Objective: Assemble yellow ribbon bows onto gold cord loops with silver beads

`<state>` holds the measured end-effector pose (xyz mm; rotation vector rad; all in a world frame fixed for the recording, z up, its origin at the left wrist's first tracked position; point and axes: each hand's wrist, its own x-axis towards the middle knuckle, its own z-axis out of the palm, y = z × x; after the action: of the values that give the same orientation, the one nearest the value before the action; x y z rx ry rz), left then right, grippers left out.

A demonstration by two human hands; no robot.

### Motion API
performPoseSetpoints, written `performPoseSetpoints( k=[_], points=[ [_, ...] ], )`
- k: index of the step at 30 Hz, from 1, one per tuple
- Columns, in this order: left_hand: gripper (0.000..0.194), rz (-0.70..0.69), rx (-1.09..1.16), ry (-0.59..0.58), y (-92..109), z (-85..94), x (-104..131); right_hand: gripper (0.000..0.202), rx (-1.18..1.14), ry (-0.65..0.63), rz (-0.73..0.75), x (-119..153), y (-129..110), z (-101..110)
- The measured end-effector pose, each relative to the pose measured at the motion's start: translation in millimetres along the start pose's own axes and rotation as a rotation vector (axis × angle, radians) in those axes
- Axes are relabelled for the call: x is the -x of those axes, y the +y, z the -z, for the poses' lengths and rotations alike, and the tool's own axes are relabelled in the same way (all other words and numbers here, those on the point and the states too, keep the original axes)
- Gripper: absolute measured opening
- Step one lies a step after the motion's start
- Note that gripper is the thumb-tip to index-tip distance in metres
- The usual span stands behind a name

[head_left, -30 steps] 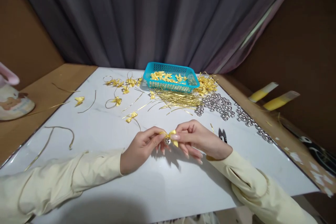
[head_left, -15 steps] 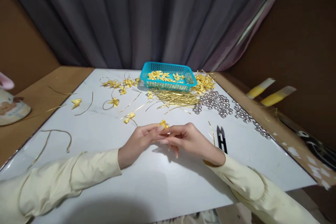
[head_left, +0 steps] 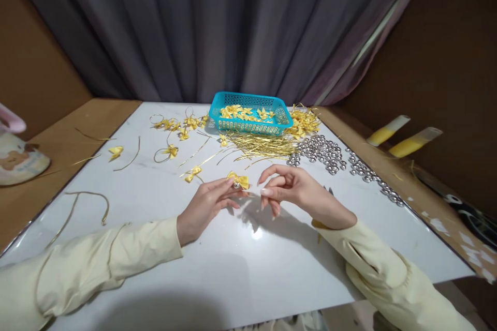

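Observation:
My left hand (head_left: 207,204) pinches a yellow ribbon bow (head_left: 241,181) with a small silver bell at its middle. Just right of the bow, my right hand (head_left: 287,189) has its fingers apart and curved; a short gold strand end shows between the hands, and no grip on it can be made out. Another yellow bow (head_left: 192,174) lies on the white table beyond my left hand. Gold cords (head_left: 264,146) are heaped in front of the blue basket (head_left: 252,129), which holds yellow bows. Silver bells (head_left: 320,152) are spread to the right of the cords.
Several looped bows (head_left: 171,151) lie at the back left, with loose gold cords (head_left: 104,204) nearer the left edge. Black snips (head_left: 331,191) are mostly hidden behind my right hand. Two yellow tubes (head_left: 415,143) and a cup (head_left: 21,158) stand beside the white table.
My right hand has moved right, away from my left hand, and its fingers have parted. The bow in my left hand now shows more fully, with its bell. My right arm now covers most of the snips.

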<state>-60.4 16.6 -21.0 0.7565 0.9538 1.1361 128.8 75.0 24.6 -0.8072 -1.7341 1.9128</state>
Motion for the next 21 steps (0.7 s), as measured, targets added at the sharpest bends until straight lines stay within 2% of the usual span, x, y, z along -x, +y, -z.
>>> performPoseSetpoints(
  k=[5,7,9,12,14,17,21],
  points=[
    [0.025,-0.046,-0.061,0.017,-0.8,-0.5,-0.5,0.014,-0.121,-0.152,0.031,9.8,-3.7,4.9],
    [0.025,-0.058,-0.081,0.021,-1.3,-0.5,-1.0,0.012,-0.136,-0.146,0.068,11.2,-3.1,5.3],
    [0.026,-0.058,-0.097,0.018,-1.6,-0.6,-1.0,0.009,-0.144,-0.061,0.129,8.8,-1.5,7.2],
    [0.027,-0.039,-0.134,-0.004,-1.3,-1.1,0.1,0.009,-0.201,0.144,0.207,-0.5,2.7,15.4],
    [0.028,-0.028,-0.176,-0.034,-0.9,-1.5,1.1,0.011,-0.268,0.271,0.210,-8.3,6.6,23.4],
    [0.030,-0.024,-0.252,-0.087,-1.4,-1.2,2.0,0.012,-0.342,0.379,0.117,-18.6,13.8,34.0],
    [0.029,-0.027,-0.287,-0.102,-2.9,0.6,2.0,0.004,-0.360,0.451,-0.031,-27.3,23.6,40.5]
  ],
)
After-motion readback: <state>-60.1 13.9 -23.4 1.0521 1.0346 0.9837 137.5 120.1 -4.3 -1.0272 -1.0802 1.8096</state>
